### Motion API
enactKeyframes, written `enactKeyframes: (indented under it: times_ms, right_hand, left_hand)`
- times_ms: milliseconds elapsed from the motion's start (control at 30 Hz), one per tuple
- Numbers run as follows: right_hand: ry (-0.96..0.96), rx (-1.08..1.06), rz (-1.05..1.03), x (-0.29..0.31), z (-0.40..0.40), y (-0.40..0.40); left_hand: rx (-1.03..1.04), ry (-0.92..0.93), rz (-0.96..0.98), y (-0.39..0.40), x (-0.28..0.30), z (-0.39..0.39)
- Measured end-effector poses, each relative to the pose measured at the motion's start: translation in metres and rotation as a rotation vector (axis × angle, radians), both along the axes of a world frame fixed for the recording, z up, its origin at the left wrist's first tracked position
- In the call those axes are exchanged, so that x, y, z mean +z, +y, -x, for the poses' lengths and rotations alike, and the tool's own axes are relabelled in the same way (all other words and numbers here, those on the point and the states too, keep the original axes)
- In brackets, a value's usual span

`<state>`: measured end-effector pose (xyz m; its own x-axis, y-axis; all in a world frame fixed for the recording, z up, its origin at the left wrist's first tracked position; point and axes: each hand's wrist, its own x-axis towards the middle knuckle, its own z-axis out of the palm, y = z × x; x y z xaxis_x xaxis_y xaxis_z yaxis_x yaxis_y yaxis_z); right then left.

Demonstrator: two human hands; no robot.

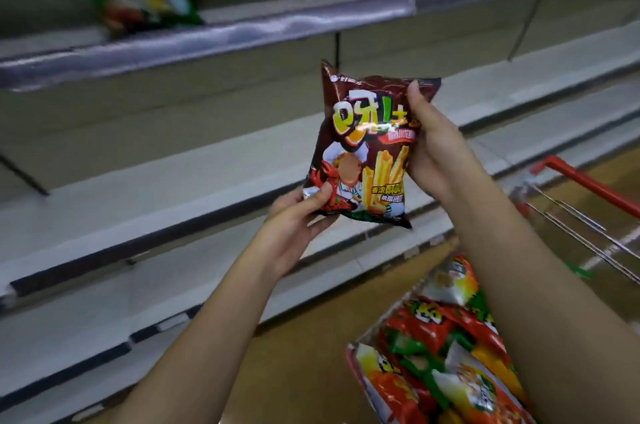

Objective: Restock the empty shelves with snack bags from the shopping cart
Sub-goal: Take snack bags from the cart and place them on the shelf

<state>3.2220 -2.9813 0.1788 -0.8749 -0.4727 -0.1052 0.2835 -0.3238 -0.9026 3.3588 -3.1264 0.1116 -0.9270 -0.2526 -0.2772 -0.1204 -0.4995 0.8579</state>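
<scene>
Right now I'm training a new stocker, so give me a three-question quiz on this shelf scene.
1. True or false: both hands hold the dark red snack bag.
2. Where does the left hand grip the bag? A) top corner B) bottom left corner C) not at all
3. Fill in: the remaining bags lie in the ____ at lower right.

Key:
1. True; the right hand holds its right edge.
2. B.
3. Shopping cart, holding red and green bags.
</scene>
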Motion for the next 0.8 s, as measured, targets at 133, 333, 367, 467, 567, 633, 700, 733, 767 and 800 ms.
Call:
enactKeyframes:
  times_ms: [133,333,367,467,567,633,700,733,767,800]
  right_hand:
    - [0.051,0.229,0.106,0.036,-0.074,-0.109]
    - [0.097,0.381,0.190,0.065,-0.225,-0.274]
    - [0.095,0.405,0.209,0.069,-0.251,-0.301]
    - [0.090,0.471,0.254,0.085,-0.325,-0.373]
    - [0.092,0.502,0.278,0.103,-0.383,-0.428]
    - [0.098,0.514,0.291,0.113,-0.411,-0.460]
    - [0.101,0.518,0.291,0.120,-0.431,-0.490]
    - [0.107,0.517,0.284,0.123,-0.439,-0.503]
    - [0.119,0.512,0.274,0.125,-0.445,-0.516]
    - [0.126,0.504,0.267,0.127,-0.449,-0.530]
  left_hand:
    - [0.184,0.092,-0.001,-0.087,0.028,-0.091]
    - [0.354,0.138,0.108,-0.217,0.054,-0.262]
    - [0.390,0.132,0.149,-0.237,0.060,-0.290]
    - [0.500,0.114,0.289,-0.298,0.082,-0.372]
    - [0.589,0.088,0.422,-0.351,0.105,-0.436]
    - [0.606,0.032,0.512,-0.380,0.116,-0.466]
    - [0.622,-0.038,0.592,-0.407,0.124,-0.485]
    - [0.635,-0.065,0.619,-0.419,0.127,-0.492]
    - [0.647,-0.081,0.650,-0.431,0.130,-0.497]
    - [0.653,-0.088,0.686,-0.443,0.134,-0.499]
